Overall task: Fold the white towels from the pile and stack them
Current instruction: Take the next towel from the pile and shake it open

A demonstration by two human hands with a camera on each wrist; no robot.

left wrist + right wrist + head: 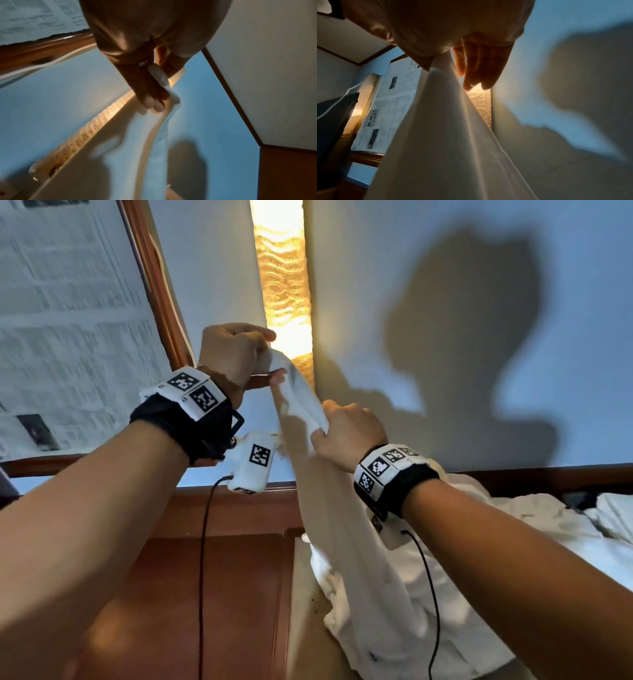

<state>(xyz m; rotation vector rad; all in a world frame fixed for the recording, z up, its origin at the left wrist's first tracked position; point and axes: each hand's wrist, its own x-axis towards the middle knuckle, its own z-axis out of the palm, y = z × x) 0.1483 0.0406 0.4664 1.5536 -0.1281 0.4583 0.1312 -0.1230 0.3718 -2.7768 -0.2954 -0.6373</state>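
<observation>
A white towel [342, 525] hangs in a long bunched strip in front of me. My left hand [270, 357] is raised and pinches the towel's top end between thumb and fingers; in the left wrist view the fingers [150, 94] press on the towel's edge [159, 79]. My right hand [323, 426] grips the same strip a little lower; in the right wrist view the towel [445, 128] runs out from between thumb and fingers [477, 67]. The strip's lower end merges with the pile of white towels [513, 525] on the bed at the lower right.
A wooden panel [205, 577] stands below my left arm. A lit lamp strip [284, 285] runs up the wall behind the towel. A newspaper-covered window [68, 320] with a wooden frame is at the upper left. The wall [479, 337] carries my shadow.
</observation>
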